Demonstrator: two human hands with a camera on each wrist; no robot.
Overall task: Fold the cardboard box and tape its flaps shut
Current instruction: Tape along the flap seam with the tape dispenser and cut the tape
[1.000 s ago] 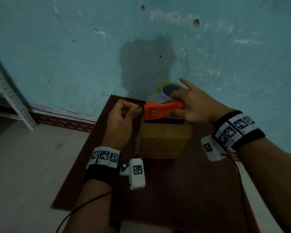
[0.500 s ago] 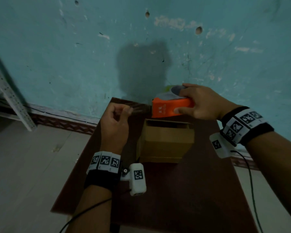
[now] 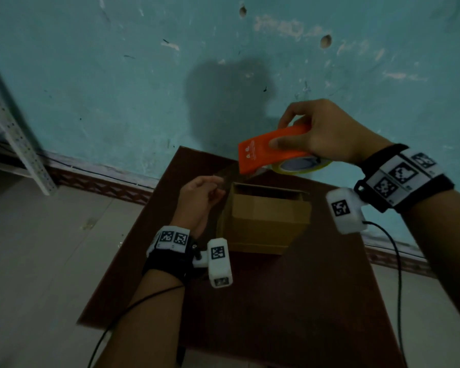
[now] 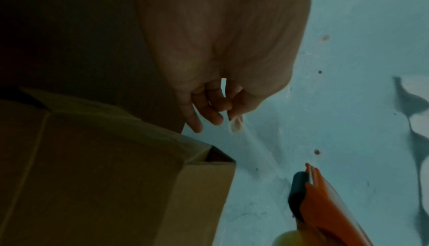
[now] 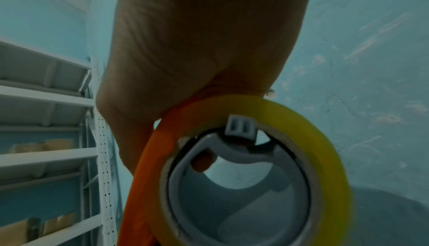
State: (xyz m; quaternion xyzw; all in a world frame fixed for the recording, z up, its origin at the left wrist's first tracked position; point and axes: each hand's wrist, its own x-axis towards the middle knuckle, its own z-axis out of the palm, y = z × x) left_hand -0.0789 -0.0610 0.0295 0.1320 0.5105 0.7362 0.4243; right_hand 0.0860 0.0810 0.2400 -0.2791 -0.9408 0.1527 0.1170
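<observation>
A small brown cardboard box [image 3: 266, 221] stands on the dark table [image 3: 290, 301], its top flaps folded down but a gap showing along the far edge. My right hand [image 3: 322, 134] grips an orange tape dispenser [image 3: 268, 151] with a yellowish tape roll [image 5: 308, 132], held above and behind the box. A clear strip of tape [image 4: 253, 150] runs from the dispenser [image 4: 325, 206] to my left hand [image 3: 199, 197], which pinches its free end between thumb and fingers [image 4: 209, 110] just left of the box's [image 4: 104, 176] far corner.
The teal wall [image 3: 117, 88] rises right behind the table's far edge. A white metal shelf rack [image 5: 46, 121] with cardboard on it stands to the left. Tiled floor [image 3: 37, 261] lies left of the table. Cables run from both wrist cameras.
My right hand has lifted the dispenser up and to the right, off the box top. A longer strip of tape now stretches to my left hand, which stays left of the box.
</observation>
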